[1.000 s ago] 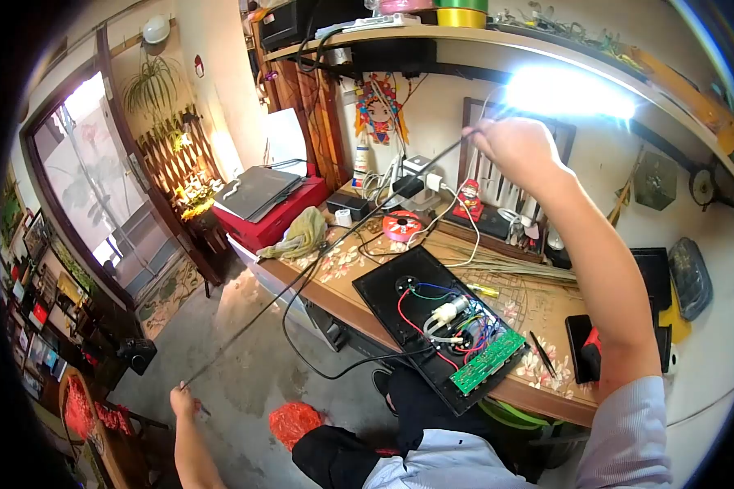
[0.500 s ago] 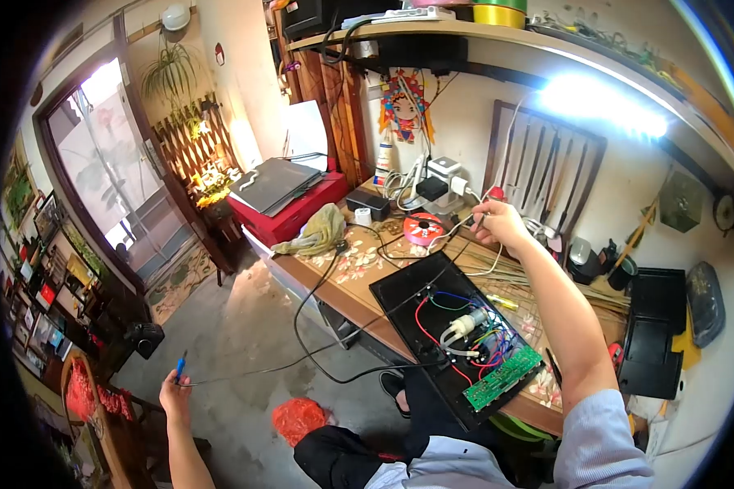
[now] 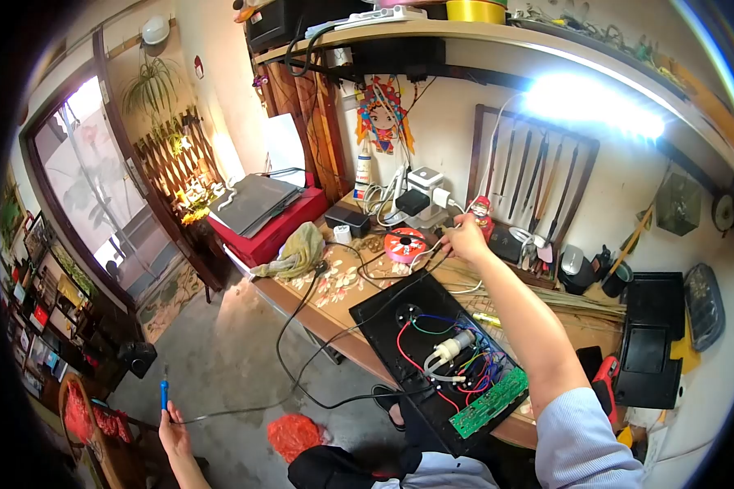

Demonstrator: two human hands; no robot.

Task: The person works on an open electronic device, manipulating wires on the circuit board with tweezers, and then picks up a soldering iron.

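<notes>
My left hand [image 3: 174, 433], low at the left, grips a slim blue-handled soldering iron [image 3: 164, 394], its tip pointing up. From it a dark cord [image 3: 245, 414] runs across to the bench. My right hand [image 3: 463, 238] is closed around the cord's far end, near a white power adapter tower [image 3: 426, 189]; whether a plug is in the fingers is hidden. Below my right arm lies an opened black panel [image 3: 383, 314] with coloured wires, a small pump motor [image 3: 451, 348] and a green circuit board [image 3: 489, 403]. A black cable [image 3: 279, 346] loops from the panel.
A reel of red tape [image 3: 405, 244], a crumpled cloth [image 3: 295, 251] and a red box [image 3: 261, 236] sit on the bench [image 3: 302, 303]. Black trays [image 3: 652, 342] stand at the right. A red bag [image 3: 295, 438] lies on the floor. A shelf [image 3: 465, 34] with a bright lamp hangs above.
The view has shifted slightly right and down. My right hand has moved a little closer to the adapter tower with the cord. The soldering iron now points more upright.
</notes>
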